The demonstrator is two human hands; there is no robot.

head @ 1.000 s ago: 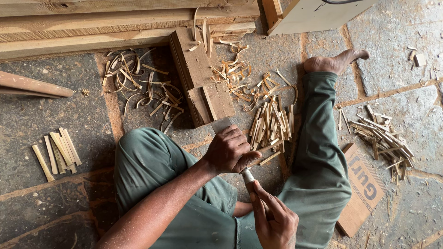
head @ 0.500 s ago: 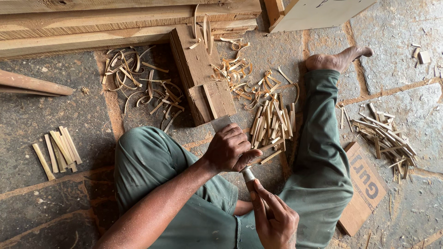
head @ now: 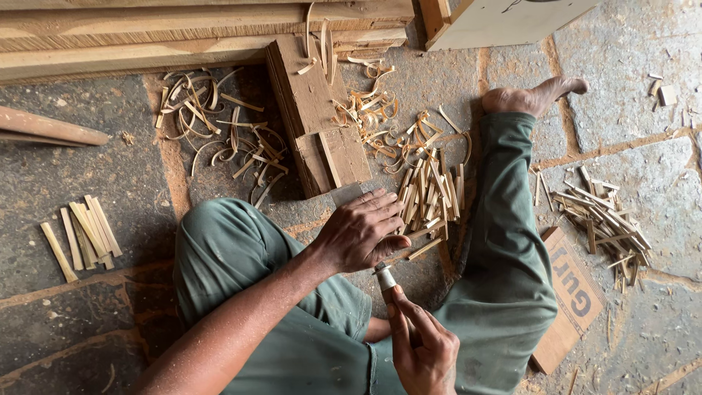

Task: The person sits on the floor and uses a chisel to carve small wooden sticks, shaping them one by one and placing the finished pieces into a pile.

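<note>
Fingers of the left hand had uncurled since before, resting on a wood strip; the right hand clenched a knife handle.

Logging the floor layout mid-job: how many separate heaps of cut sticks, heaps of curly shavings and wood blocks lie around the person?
Cut stick heaps: 3
Curly shaving heaps: 2
Wood blocks: 1
Total: 6

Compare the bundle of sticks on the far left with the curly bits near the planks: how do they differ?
The sticks on the left are straight, flat and lie side by side in a tidy row; the curly shavings are thin, bent and scattered loosely. The sticks look thicker, the shavings ribbon-like. Both are pale wood on the stone floor.
</note>
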